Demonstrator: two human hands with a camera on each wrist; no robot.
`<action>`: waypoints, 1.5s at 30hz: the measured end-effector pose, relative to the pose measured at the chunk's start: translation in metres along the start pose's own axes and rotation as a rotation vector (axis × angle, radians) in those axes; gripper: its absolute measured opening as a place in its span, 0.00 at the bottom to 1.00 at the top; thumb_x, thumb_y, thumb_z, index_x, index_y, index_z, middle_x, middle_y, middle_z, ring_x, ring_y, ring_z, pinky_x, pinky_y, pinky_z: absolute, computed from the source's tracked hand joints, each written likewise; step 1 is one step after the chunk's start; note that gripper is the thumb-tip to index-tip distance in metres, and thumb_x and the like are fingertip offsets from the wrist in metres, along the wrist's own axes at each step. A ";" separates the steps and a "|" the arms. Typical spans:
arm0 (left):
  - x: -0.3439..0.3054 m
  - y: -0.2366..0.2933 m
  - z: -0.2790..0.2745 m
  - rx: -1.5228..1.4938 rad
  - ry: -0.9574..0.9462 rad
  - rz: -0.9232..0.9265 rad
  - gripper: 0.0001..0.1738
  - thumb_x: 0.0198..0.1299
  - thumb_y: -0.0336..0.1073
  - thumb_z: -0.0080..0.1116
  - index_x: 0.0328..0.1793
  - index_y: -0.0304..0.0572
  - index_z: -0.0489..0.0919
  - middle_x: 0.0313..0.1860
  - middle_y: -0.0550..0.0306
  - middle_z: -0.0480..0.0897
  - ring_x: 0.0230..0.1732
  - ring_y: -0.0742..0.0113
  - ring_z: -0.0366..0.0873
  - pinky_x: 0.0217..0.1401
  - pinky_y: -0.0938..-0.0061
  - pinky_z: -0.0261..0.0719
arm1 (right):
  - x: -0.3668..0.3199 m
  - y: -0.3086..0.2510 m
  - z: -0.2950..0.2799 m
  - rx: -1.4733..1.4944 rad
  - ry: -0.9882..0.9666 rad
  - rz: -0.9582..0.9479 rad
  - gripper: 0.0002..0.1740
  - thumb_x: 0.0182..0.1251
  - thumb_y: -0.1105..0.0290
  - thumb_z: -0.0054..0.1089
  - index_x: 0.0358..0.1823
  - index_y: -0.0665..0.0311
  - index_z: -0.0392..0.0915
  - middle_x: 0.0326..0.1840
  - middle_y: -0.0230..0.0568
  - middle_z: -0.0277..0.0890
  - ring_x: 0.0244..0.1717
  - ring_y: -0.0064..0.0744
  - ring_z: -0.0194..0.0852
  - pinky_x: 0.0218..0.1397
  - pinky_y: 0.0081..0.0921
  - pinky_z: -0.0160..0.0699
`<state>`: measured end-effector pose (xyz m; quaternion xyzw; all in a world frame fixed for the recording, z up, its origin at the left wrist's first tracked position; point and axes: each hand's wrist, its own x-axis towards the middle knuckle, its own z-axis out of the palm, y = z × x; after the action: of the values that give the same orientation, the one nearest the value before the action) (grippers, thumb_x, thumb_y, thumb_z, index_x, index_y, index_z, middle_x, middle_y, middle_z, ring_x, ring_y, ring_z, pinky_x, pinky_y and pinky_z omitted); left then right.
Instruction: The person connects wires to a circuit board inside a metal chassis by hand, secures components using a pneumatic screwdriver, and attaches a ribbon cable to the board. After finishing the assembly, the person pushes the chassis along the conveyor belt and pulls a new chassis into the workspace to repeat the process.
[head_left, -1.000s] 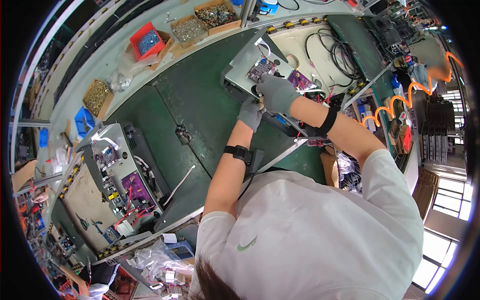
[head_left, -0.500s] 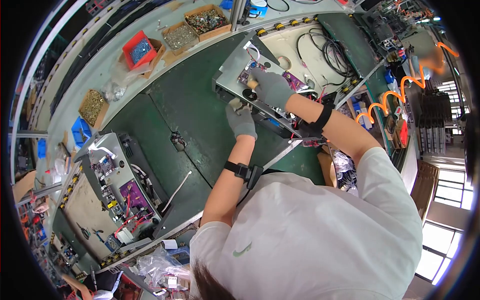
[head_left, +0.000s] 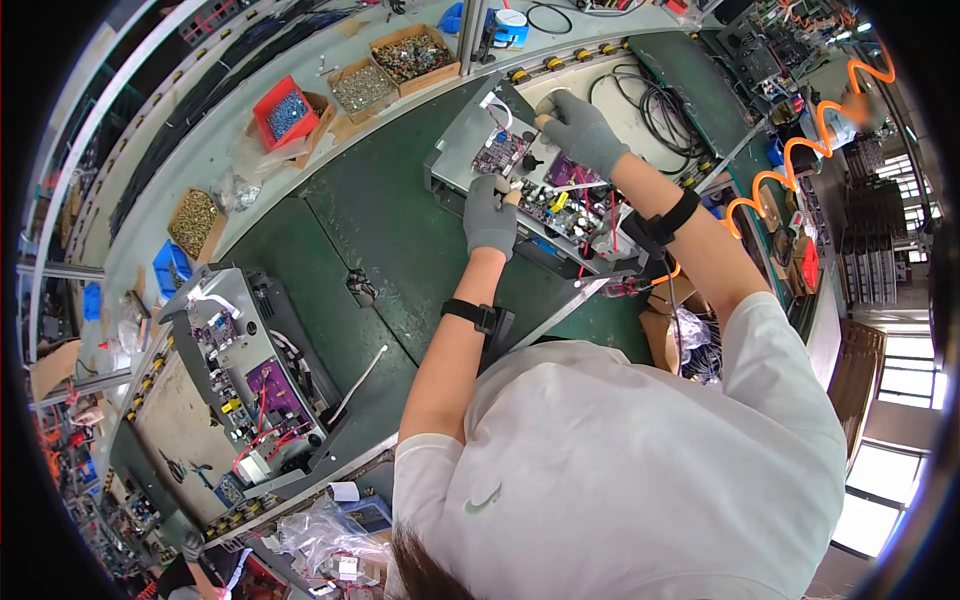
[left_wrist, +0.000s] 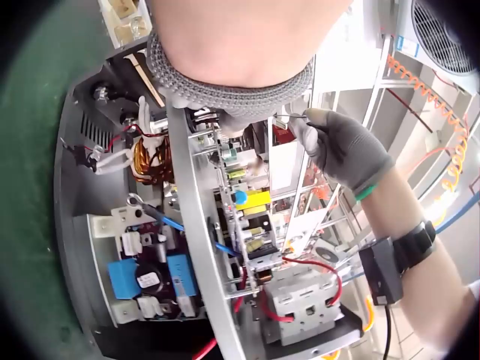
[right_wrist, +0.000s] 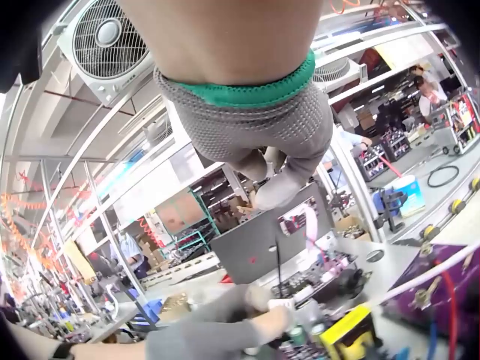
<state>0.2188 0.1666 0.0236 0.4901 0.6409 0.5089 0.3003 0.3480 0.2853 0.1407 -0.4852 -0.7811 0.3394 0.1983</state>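
Chassis (head_left: 465,135) lies open, boards (head_left: 555,200) wired in, so we judge mid-assembly; left hand (head_left: 490,215) grips its wall, right hand (head_left: 585,125) pinches a thin wire (left_wrist: 289,116).

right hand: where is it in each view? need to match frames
Head: right hand upper centre, at the open chassis's far edge.
Left wrist: hand upper right, pinching a thin dark wire.
Right wrist: hand top centre, seen from the wrist.
Shared landmark: yellow component inside the chassis.
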 end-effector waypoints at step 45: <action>-0.032 -0.045 -0.001 -0.423 0.062 -0.190 0.19 0.59 0.25 0.47 0.58 0.30 0.67 0.51 0.50 0.73 0.48 0.66 0.73 0.52 0.76 0.72 | 0.043 0.054 0.020 -0.274 -0.289 0.090 0.14 0.53 0.65 0.66 0.41 0.57 0.83 0.35 0.43 0.80 0.35 0.36 0.78 0.40 0.30 0.75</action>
<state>0.2146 0.1359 -0.0223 0.3378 0.5722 0.6161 0.4230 0.3496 0.3329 0.0876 -0.4883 -0.8178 0.3045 0.0011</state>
